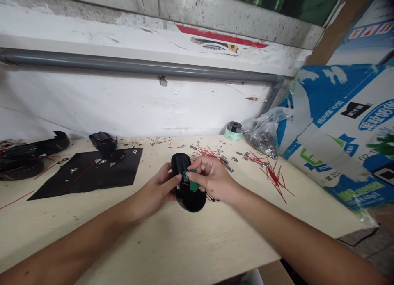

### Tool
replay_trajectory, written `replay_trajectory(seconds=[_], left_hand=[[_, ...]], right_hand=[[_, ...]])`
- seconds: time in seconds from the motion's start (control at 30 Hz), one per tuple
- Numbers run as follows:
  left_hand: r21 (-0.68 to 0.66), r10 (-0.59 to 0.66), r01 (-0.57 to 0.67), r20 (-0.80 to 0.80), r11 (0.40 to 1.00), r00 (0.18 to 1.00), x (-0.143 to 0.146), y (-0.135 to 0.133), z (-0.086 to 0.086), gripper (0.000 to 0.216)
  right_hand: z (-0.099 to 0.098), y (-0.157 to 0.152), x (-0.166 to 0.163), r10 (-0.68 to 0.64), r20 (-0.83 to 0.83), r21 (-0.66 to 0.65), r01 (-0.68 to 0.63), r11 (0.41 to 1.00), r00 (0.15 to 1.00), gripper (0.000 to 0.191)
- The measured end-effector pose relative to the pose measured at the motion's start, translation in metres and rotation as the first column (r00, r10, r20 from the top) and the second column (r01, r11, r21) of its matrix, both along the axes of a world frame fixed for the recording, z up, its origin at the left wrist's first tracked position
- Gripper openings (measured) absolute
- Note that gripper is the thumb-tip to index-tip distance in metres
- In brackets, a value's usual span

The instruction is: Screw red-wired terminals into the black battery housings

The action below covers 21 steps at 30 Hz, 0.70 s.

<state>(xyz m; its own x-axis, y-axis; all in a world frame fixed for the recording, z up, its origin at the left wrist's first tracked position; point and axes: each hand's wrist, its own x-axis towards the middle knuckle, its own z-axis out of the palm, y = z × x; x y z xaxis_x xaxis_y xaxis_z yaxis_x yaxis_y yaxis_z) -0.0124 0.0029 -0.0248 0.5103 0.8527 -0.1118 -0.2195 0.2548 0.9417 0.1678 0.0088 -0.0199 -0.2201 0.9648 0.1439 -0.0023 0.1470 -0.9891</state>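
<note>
My left hand [154, 190] grips the side of a black plastic casing [188, 199], which stands on end above the wooden tabletop [184, 244]. A small green circuit board [193, 180] sits at the casing's upper part. The fingertips of my right hand [212, 178] pinch that board against the casing. Thin red wires leave the casing near the board, and a short dark lead trails out to the right. The inside of the casing is hidden by my fingers.
A black mat [92, 174] with small metal tabs lies left of my hands. Similar black casings [103, 141] stand beyond it. Loose red wires [275, 178], metal terminals, a tape roll [233, 131] and a bag of metal parts [264, 139] sit right. A printed carton [338, 133] leans at the right edge.
</note>
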Motion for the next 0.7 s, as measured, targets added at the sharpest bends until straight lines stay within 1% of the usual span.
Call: replay_trajectory(seconds=[0.2,0.47,0.6,0.7], left_hand=[[0.038,-0.039,0.040,-0.023,0.998,0.999,-0.002,0.001,-0.003,0.046],[0.020,-0.017,0.018,-0.042,1.000,0.999,-0.001,0.000,0.000,0.052],[0.010,-0.037,0.037,0.003,0.999,0.999,-0.002,0.000,0.000,0.044],[0.001,-0.063,0.063,0.044,0.998,0.997,-0.004,0.000,0.000,0.036]], right_hand=[[-0.003,0.000,0.000,0.021,-0.030,-0.012,-0.021,1.000,0.999,0.021],[-0.004,-0.001,-0.001,0.020,-0.016,-0.027,-0.020,0.999,1.000,0.019],[-0.008,0.001,0.000,0.009,-0.043,-0.065,-0.012,0.998,0.999,0.023],[-0.011,0.002,0.001,0.018,-0.093,-0.041,-0.022,0.999,0.995,0.023]])
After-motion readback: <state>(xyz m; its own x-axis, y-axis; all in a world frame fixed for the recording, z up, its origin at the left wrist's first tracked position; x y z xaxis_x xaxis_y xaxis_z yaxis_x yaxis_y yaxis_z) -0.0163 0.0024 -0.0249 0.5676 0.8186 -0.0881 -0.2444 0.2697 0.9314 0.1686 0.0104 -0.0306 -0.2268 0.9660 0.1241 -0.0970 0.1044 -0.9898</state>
